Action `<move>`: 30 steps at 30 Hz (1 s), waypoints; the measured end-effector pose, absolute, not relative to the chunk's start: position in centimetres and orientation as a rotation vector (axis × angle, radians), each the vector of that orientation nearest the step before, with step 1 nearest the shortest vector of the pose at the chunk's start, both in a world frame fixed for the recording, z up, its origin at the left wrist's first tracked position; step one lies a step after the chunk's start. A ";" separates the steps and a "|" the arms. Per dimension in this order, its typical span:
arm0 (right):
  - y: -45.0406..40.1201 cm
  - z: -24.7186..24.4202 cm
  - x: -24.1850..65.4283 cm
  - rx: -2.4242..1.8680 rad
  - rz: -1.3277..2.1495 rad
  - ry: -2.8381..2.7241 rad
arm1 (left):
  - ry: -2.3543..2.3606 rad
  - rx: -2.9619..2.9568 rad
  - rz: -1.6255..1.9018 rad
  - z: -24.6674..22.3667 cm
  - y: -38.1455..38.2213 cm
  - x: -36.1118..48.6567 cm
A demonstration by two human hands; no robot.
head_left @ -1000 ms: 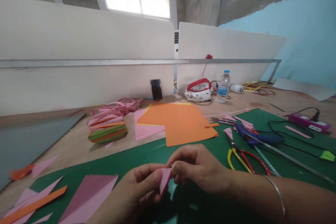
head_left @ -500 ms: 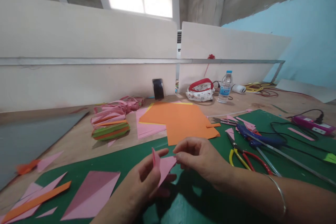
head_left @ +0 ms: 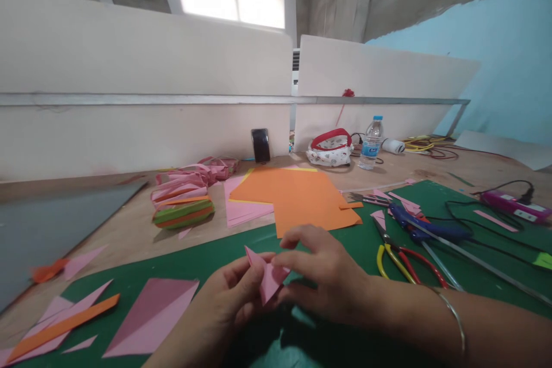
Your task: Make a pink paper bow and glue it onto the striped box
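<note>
Orange sheets (head_left: 297, 198), pliers (head_left: 399, 256), water bottle (head_left: 370, 142), phone (head_left: 261, 145), pink scraps (head_left: 150, 316) on green mat (head_left: 172, 267)

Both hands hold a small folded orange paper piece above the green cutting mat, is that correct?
Not quite: the folded paper piece is pink, not orange. The head view shows the left hand and the right hand holding it above the green cutting mat.

Left hand (head_left: 228, 299) and right hand (head_left: 328, 276) pinch small folded pink paper (head_left: 268, 276) above green cutting mat (head_left: 181, 270). Orange sheet (head_left: 297, 195) beyond; pliers (head_left: 399, 256) right.
</note>
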State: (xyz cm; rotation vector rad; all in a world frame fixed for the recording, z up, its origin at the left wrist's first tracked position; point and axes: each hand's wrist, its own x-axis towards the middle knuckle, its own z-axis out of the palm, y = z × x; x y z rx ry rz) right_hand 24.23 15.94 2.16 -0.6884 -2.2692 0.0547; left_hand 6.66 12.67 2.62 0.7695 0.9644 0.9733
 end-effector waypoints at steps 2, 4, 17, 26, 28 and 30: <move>15.7 2.1 24.0 -0.594 -0.201 -2.334 | 0.975 0.787 0.972 2.5 12.6 6.7; 15.5 2.1 23.9 -0.526 -0.327 -2.393 | 0.991 0.812 0.971 2.3 12.5 6.7; 15.6 3.3 24.0 -1.040 1.123 -1.864 | 0.993 0.846 0.886 2.1 12.4 6.5; 16.0 3.5 23.7 -1.156 1.586 -1.610 | 1.112 0.856 0.953 1.8 11.9 7.1; 16.1 3.5 23.7 -1.169 1.597 -1.666 | 1.151 0.894 0.898 1.2 12.1 6.8; 16.1 3.5 23.7 -1.179 1.570 -1.693 | 1.169 0.971 0.854 0.6 12.4 6.4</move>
